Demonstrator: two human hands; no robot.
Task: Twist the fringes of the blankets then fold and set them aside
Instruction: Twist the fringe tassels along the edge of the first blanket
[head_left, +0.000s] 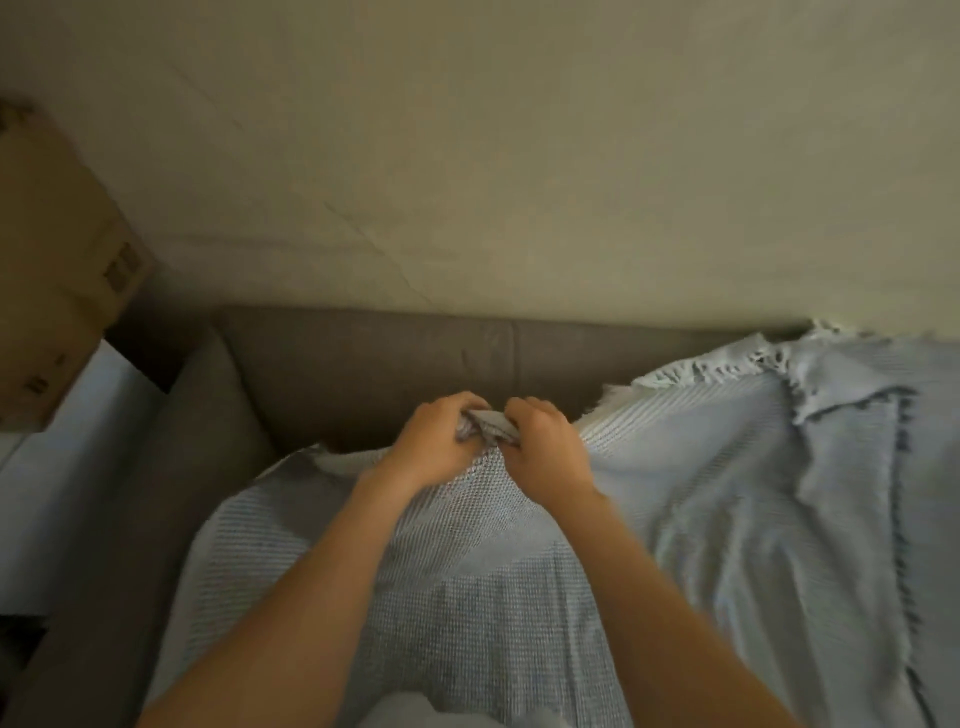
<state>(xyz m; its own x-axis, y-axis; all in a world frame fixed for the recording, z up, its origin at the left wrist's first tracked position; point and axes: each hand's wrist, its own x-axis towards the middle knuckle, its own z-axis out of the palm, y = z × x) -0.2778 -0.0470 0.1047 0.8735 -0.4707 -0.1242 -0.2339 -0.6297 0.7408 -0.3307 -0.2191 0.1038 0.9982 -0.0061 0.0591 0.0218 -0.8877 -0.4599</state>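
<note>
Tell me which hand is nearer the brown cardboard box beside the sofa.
Left. The left hand grips the pale blue woven blanket, right of the brown cardboard box; the right hand grips it alongside, farther from the box.

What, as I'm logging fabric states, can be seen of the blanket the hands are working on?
The blanket is pale blue-grey with a fine waffle-like weave, soft and rumpled. It lies spread over the grey sofa. Its far edge is bunched, gripped by the left hand and right hand close together. Short fringe shows along the edge to the right.
</note>
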